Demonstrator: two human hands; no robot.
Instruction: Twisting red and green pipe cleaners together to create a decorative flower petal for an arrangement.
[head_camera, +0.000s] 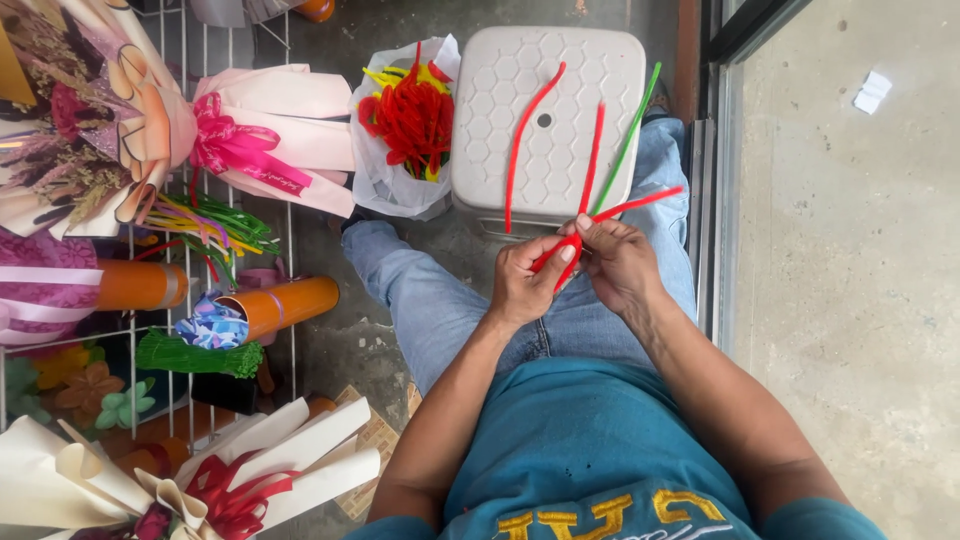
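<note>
Both hands meet over the lap: left hand (522, 283) and right hand (617, 262) pinch red stems (556, 258), free ends fanning away toward the stool (480, 120)

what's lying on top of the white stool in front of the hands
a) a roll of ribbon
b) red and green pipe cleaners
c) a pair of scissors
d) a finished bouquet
b: long red pipe cleaners and a green pipe cleaner lie across the white stool, while the left hand and right hand pinch another red one just below it.
</note>
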